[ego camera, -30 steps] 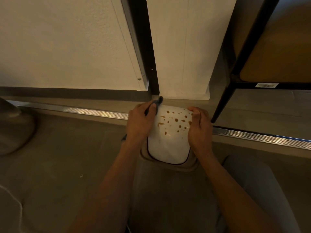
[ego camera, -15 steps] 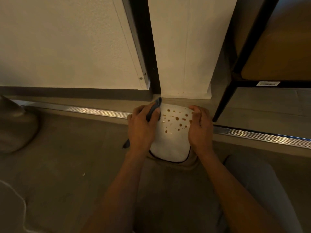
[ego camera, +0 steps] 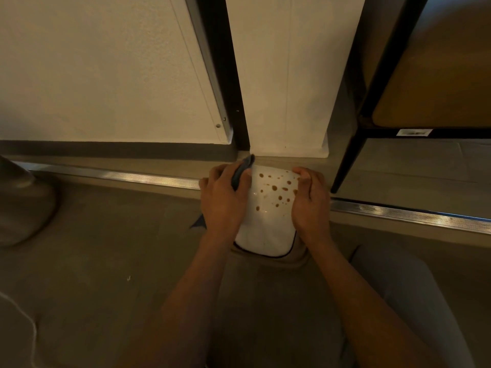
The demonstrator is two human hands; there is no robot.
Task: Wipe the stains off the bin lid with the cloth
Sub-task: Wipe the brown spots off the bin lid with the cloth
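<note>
A white bin lid (ego camera: 263,232) with a dark rim lies below me on the floor, its far half dotted with several brown stains (ego camera: 274,187). My left hand (ego camera: 221,200) presses on the lid's left side and is shut on a dark blue cloth (ego camera: 241,171), which pokes out past my fingers at the lid's far left corner; another corner of the cloth shows under my wrist. My right hand (ego camera: 310,201) grips the lid's right edge with curled fingers. The bin body is mostly hidden under the lid.
A white wall panel (ego camera: 106,75) and white column (ego camera: 292,75) stand just behind the bin. A metal floor strip (ego camera: 119,175) runs left to right. A black-framed shelf (ego camera: 353,155) stands at the right. A grey rounded object (ego camera: 21,208) sits at far left.
My left hand with the cloth has slid a little toward me and onto the lid's left part; stains there are now covered or gone. My right hand has stayed on the right edge.
</note>
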